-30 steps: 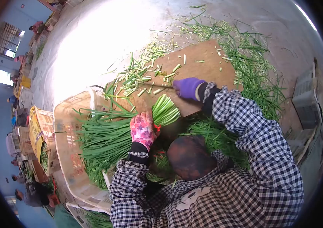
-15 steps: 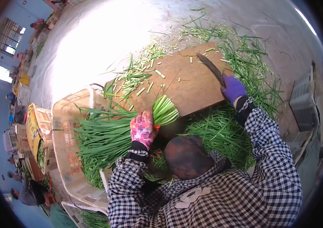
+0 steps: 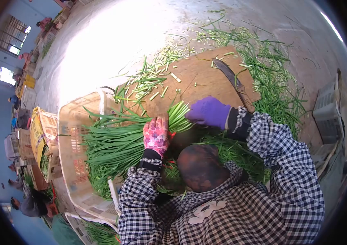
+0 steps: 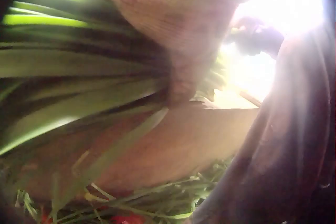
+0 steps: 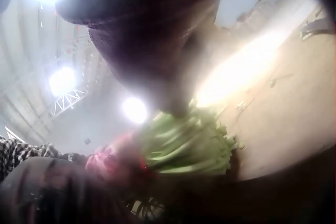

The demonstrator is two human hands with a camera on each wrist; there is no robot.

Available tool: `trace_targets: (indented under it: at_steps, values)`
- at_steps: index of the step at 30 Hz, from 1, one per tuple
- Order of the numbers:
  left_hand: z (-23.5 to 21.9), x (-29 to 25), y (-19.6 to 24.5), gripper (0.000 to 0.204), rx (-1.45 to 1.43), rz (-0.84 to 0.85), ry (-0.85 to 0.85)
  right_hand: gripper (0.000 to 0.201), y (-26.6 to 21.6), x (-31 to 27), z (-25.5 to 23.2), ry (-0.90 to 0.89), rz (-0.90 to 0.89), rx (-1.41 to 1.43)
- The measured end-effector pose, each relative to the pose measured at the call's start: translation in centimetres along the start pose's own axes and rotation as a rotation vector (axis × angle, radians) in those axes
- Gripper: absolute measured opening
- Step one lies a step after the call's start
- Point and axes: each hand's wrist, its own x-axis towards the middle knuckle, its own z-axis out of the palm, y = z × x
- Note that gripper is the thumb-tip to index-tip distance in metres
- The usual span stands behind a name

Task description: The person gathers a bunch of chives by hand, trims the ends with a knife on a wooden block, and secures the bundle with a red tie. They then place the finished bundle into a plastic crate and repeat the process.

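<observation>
In the head view my left hand (image 3: 156,132), in a pink flowered glove, grips a thick bundle of long green stalks (image 3: 116,136) near its pale cut ends. A bit of red tie shows beside that glove. My right hand (image 3: 210,112), in a purple glove, has its fingertips right at the cut ends. The right wrist view shows this hand coming down onto the pale stalks (image 5: 189,145); I cannot tell whether its fingers close round them. A curved knife (image 3: 231,77) with a wooden handle lies on the brown board (image 3: 206,90), free of both hands.
Cut stalk pieces (image 3: 151,83) lie over the board's left part. Trimmings (image 3: 271,69) spread across the floor beyond it. A pale plastic crate (image 3: 69,163) stands under the leaf ends at left. Grey crates (image 3: 328,106) stand at right. Several people are far left.
My right hand first moved right with the knife, sweeping pieces off the board, then laid the knife down and came back left to the stalks. My left hand keeps its grip.
</observation>
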Motion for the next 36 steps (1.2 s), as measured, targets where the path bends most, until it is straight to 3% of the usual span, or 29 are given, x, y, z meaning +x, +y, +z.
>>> trace_targets:
  at_steps: [2, 4, 5, 6, 7, 8, 9, 11, 13, 15, 17, 19, 21, 23, 24, 25, 27, 28, 29, 30, 31, 32, 33, 34, 35, 36]
  values:
    - [-0.8, 0.1, 0.5, 0.076, 0.115, 0.023, 0.075, 0.025, 1.3, -3.2, -0.2, 0.272, 0.024, 0.131]
    - [-0.7, 0.5, 0.1, 0.075, 0.12, -0.004, 0.054, 0.022, 2.9, -8.3, -2.7, 0.262, 0.328, 0.273]
    - [-0.7, 0.7, -0.1, 0.074, 0.127, -0.03, 0.032, 0.021, 4.1, -11.8, -4.1, 0.331, 0.453, 0.069]
    - [-0.6, 0.9, -0.5, 0.076, 0.049, -0.048, -0.001, 0.018, 4.9, -15.5, -6.1, 0.284, 0.734, 0.03]
    - [-1.1, 1.0, -0.5, 0.076, 0.048, -0.044, 0.007, 0.019, 5.9, -19.0, -8.2, -0.032, 1.024, -0.078]
    - [-2.0, 1.2, -0.4, 0.079, -0.041, -0.08, -0.061, 0.028, 7.4, -23.6, -8.3, -0.298, 1.183, -0.139]
    - [-2.6, 1.5, -0.3, 0.081, -0.125, -0.11, -0.13, 0.035, 5.8, -26.3, -9.0, -0.455, 1.251, -0.198]
    - [-3.2, 1.2, -0.6, 0.085, -0.119, -0.055, -0.074, 0.039, 2.7, -25.5, -10.3, -0.336, 1.206, -0.14]
    - [-4.5, 0.4, -0.7, 0.078, -0.096, 0.034, 0.164, 0.041, 0.3, -21.4, -10.3, 0.175, 1.047, 0.371]
    - [-7.3, -0.5, -0.5, 0.081, -0.108, 0.103, 0.286, 0.044, 1.2, -17.6, -8.5, 0.144, 0.837, 0.921]
    - [-9.9, -1.6, -0.2, 0.081, -0.413, 0.252, 0.405, 0.045, -0.7, -11.9, -8.0, 0.139, 0.613, 1.472]
    - [-11.1, -2.9, 0.9, 0.081, -0.374, 0.292, 0.499, 0.045, -2.7, -7.2, -7.8, 0.21, 0.323, 1.38]
    - [-11.8, -4.4, 2.2, 0.079, -0.658, 0.29, 0.46, 0.046, -5.9, -4.0, -9.6, 0.388, -0.025, 1.561]
    - [-11.2, -5.2, 3.1, 0.078, -0.686, 0.271, 0.386, 0.046, -7.5, -1.8, -11.5, 0.408, -0.109, 1.465]
    - [-9.3, -5.1, 2.8, 0.077, -0.806, 0.185, 0.27, 0.047, -8.0, -1.4, -12.0, 0.429, -0.174, 1.363]
    - [-8.6, -5.1, 3.4, 0.077, -0.924, 0.102, 0.149, 0.047, -8.4, -1.6, -11.8, 0.433, -0.165, 1.362]
    - [-7.3, -5.0, 5.0, 0.076, -1.062, 0.103, 0.11, 0.041, -8.8, -2.0, -11.3, 0.497, -0.013, 1.36]
    - [-7.0, -4.8, 6.0, 0.076, -1.19, 0.098, 0.071, 0.039, -11.0, -3.2, -14.5, 0.547, 0.123, 1.496]
    - [-7.0, -4.5, 6.7, 0.075, -1.317, 0.092, 0.026, 0.039, -10.0, -4.0, -15.2, 0.558, 0.135, 1.487]
    - [-6.8, -4.3, 7.4, 0.075, -1.325, 0.104, 0.017, 0.038, -7.9, -5.4, -16.4, 0.686, -0.072, 1.736]
    - [-6.7, -4.2, 8.0, 0.078, -1.632, -0.027, -0.091, 0.039, -5.5, -7.0, -17.7, 0.811, -0.304, 1.971]
    - [-6.7, -4.0, 8.4, 0.08, -1.927, -0.174, -0.207, 0.038, -3.5, -9.5, -20.3, 0.566, -0.641, 2.06]
    - [-6.7, -3.9, 8.6, 0.083, -2.211, -0.339, -0.328, 0.037, -2.9, -12.3, -22.9, 0.541, -0.659, 1.883]
    - [-6.4, -4.1, 8.4, 0.086, -2.215, -0.334, -0.304, 0.031, -3.8, -15.6, -23.6, 0.778, -0.417, 1.584]
    - [-6.3, -4.3, 8.3, 0.086, -2.218, -0.33, -0.299, 0.025, -2.3, -19.6, -23.1, 0.618, -0.259, 1.166]
    - [-6.5, -4.5, 8.3, 0.062, -2.169, -0.29, -0.244, 0.042, -4.2, -20.9, -25.4, 0.205, 0.366, 1.055]
